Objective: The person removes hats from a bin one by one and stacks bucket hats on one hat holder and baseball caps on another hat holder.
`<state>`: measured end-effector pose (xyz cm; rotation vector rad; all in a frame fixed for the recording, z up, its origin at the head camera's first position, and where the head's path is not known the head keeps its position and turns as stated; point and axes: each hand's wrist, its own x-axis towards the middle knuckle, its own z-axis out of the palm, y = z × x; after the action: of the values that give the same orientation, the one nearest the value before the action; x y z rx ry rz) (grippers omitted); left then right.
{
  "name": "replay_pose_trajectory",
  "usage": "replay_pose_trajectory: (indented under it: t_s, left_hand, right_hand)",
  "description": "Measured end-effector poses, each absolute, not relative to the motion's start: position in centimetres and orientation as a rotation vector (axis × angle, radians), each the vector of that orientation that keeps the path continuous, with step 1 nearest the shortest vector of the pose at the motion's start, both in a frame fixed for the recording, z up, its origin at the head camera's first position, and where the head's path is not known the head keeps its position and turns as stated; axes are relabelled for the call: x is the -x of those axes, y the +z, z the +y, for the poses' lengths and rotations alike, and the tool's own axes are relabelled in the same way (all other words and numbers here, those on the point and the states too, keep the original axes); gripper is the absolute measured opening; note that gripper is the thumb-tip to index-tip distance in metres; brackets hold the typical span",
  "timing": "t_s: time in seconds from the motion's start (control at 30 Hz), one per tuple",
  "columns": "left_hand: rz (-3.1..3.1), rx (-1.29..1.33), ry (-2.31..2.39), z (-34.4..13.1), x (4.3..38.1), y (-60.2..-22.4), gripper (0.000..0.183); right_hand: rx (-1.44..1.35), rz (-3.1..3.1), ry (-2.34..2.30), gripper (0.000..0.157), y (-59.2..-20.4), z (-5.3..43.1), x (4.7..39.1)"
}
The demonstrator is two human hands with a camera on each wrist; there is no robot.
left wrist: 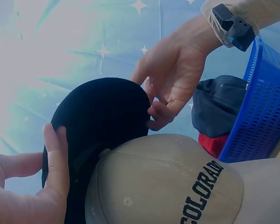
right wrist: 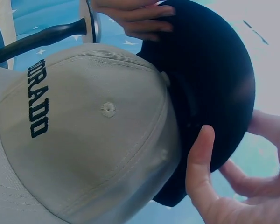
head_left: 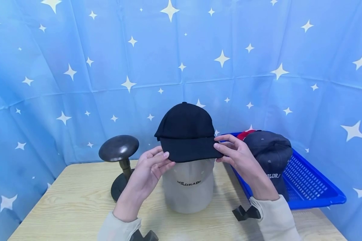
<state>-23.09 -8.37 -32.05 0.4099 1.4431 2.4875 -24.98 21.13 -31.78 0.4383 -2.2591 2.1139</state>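
A black baseball cap [head_left: 185, 124] is above and behind a beige cap [head_left: 188, 190] lettered COLORADO, which sits on the wooden table. With thumb and fingers, my left hand [head_left: 146, 172] pinches the left side of the black brim. The brim's right side is pinched by my right hand [head_left: 239, 160]. In the left wrist view, the black brim [left wrist: 102, 112] lies right behind the crown of the beige cap [left wrist: 154, 172]. The right wrist view shows my right thumb [right wrist: 201, 158] on the brim. Whatever supports the beige cap is hidden.
A black hat stand [head_left: 118, 149] with a domed top stands left of my left hand. At the right, a blue perforated basket [head_left: 313, 187] holds a dark navy cap [head_left: 268, 150] and something red [head_left: 244, 134]. Behind the wooden table [head_left: 78, 197] hangs a blue curtain with stars.
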Motion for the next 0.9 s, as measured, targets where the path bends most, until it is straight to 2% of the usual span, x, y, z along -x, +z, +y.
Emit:
replay_pose_trajectory:
  t_s: [0.13, 0.37, 0.53, 0.7, 0.9]
  left_hand:
    - [1.459, -0.374, 2.454, -8.8, 23.1, -32.4, 0.009]
    - [1.532, -0.29, 2.4, -9.4, 23.0, -32.9, 0.059]
    - [1.546, -0.208, 2.393, -9.7, 23.1, -33.1, 0.075]
    - [1.522, -0.183, 2.362, -10.0, 23.5, -33.5, 0.073]
    - [1.526, -0.266, 2.311, -10.4, 24.3, -34.2, 0.043]
  right_hand:
    - [-0.415, -2.301, 2.125, 0.032, -31.8, 21.2, 24.9]
    - [-0.417, -2.329, 2.177, 0.029, -31.9, 21.2, 25.1]
    - [-0.393, -2.366, 2.206, 0.027, -31.9, 21.4, 25.1]
    - [-0.362, -2.414, 2.191, 0.026, -31.8, 21.6, 24.9]
    - [-0.39, -2.437, 2.199, 0.019, -31.9, 21.6, 25.1]
